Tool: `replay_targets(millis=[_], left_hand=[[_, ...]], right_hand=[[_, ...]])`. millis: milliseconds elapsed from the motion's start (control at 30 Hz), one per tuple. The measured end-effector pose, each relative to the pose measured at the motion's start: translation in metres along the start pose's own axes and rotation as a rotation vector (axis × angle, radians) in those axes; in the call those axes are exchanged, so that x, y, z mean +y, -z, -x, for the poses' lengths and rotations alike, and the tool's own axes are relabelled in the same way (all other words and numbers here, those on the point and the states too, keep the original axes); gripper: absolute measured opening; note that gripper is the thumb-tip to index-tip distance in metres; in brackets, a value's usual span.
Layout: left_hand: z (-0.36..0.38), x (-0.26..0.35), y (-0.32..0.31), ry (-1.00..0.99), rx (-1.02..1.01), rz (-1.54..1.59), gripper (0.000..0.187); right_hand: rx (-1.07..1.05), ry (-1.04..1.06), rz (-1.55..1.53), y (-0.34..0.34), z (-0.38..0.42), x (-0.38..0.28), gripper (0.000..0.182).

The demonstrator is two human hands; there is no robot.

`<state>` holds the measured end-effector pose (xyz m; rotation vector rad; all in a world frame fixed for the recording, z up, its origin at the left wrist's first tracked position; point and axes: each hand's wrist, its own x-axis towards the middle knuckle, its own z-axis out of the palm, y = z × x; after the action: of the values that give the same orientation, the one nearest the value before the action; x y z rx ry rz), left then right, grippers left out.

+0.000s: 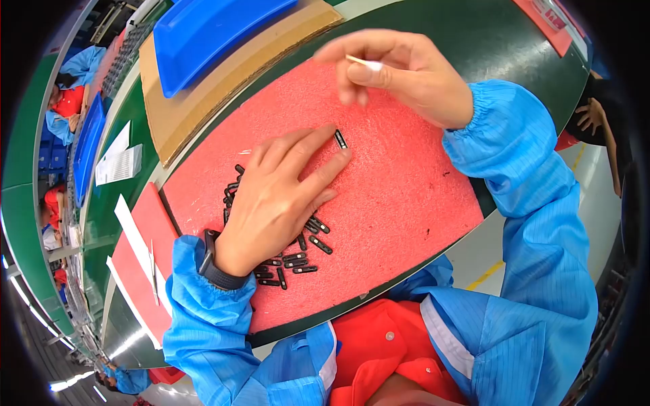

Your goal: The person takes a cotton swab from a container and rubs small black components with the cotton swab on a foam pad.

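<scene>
Left hand [274, 199] laid flat, fingers extended, palm down on red foam mat [399, 196]; nothing gripped. Single small black part [340, 139] pinned at tips of index and middle fingers, apart from rest. Pile of black parts [294, 260] scattered on mat beneath and beside left palm, near wrist. Right hand [399, 71] raised above mat's far edge, fingers pinched on thin cotton swab [363, 63]. Mat carried on green tabletop [474, 27]. Cardboard sheet [217, 88] and blue tray [203, 30] lying beyond mat.
</scene>
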<state>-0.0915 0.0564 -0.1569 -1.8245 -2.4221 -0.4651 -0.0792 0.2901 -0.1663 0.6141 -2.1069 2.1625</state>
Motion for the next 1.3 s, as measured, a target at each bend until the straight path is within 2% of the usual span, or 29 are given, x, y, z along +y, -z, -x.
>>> replay_targets(millis=[33,67,167,333,467,567,600,700,833,1300], left_hand=[[0.001,0.0,-0.002,0.002,0.004,0.003,0.042],[0.002,0.0,-0.004,-0.01,-0.006,0.011,0.044],[0.004,-0.006,-0.003,-0.034,-0.009,0.003,0.047],[0.006,-0.001,-0.005,-0.008,-0.051,0.007,0.044],[0.006,-0.003,-0.004,-0.005,-0.065,-0.011,0.044],[0.008,-0.001,-0.006,-0.001,-0.069,0.008,0.044],[0.009,-0.001,-0.006,0.001,-0.067,0.005,0.043],[0.009,-0.001,-0.007,0.005,-0.06,0.0,0.043],[0.009,-0.005,-0.006,0.011,-0.059,0.014,0.042],[0.009,-0.005,-0.007,0.023,-0.044,0.029,0.04]], right_hand=[[-0.062,-0.076,-0.04,-0.001,0.001,-0.003,0.032],[-0.066,-0.076,-0.036,-0.003,0.002,-0.001,0.032],[-0.054,-0.289,-0.26,-0.009,0.001,0.011,0.031],[-0.043,-0.362,-0.299,-0.013,0.004,0.008,0.028],[0.037,-0.425,-0.266,-0.017,0.003,0.004,0.017],[-0.03,-0.278,-0.227,-0.013,0.009,0.007,0.002],[-0.026,-0.288,-0.231,-0.014,0.011,0.009,0.002],[-0.063,0.121,0.4,-0.017,0.017,0.012,0.01],[-0.08,0.147,0.519,-0.018,0.015,0.015,0.014],[-0.133,0.156,0.627,-0.02,0.016,0.014,0.016]])
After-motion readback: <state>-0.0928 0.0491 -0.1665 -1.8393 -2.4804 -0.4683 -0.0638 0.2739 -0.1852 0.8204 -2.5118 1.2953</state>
